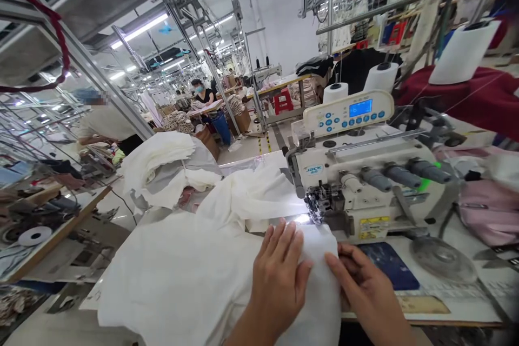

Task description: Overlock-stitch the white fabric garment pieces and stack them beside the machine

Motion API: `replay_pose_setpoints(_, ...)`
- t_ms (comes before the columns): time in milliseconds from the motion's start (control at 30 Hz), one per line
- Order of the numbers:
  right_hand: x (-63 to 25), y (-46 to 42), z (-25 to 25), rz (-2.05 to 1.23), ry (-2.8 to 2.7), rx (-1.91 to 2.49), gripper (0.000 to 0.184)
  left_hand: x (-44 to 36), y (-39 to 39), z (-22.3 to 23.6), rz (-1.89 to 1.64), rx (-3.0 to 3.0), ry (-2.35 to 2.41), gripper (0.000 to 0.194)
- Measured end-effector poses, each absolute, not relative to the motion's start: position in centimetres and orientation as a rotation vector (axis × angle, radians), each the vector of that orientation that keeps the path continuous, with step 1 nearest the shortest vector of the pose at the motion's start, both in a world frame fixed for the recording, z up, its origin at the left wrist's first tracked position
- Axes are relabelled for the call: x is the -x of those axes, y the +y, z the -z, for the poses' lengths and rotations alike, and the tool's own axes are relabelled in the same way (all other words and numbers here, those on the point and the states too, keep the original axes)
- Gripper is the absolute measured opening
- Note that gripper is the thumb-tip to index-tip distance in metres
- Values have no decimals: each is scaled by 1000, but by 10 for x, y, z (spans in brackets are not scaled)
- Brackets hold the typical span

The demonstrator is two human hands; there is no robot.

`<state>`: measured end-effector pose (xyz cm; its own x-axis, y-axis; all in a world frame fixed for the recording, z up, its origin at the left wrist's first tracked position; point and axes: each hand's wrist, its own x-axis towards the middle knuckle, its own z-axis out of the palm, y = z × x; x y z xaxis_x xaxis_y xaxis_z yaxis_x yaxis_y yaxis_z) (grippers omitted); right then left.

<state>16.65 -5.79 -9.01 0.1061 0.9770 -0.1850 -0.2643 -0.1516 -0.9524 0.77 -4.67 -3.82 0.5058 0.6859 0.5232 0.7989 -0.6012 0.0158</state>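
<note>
White fabric point(170, 265) spreads across the sewing table and runs up to the needle area of an overlock sewing machine point(357, 173), where a small lamp lights it. My left hand point(279, 270) lies flat on this fabric just in front of the presser foot, fingers stretched toward the machine. At the fabric's right edge, my right hand point(360, 286) pinches the cloth between thumb and fingers. Behind my left hand, more white cloth point(251, 194) is bunched beside the needle. The needle tip itself is too small to make out.
Stacked white cut pieces point(158, 157) lie at the table's far left. A dark blue pad point(387, 266) and a round metal plate point(444, 259) sit right of my right hand. Thread cones point(464, 54) stand behind the machine. Two other people work farther back.
</note>
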Motion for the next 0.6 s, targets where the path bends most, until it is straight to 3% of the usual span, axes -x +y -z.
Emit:
replay_pose_setpoints(167,-165,-67,88,-1326,-923,1169,36,4,-31,34,737,2587,-1334,36)
replay_pose_setpoints(433,-166,-68,72,-1314,-908,1224,35,3,-22,33,730,2634,-1343,35)
replay_pose_setpoints(600,-173,-76,83,-1389,-986,1258,36,14,-34,58,980,2338,-1595,60)
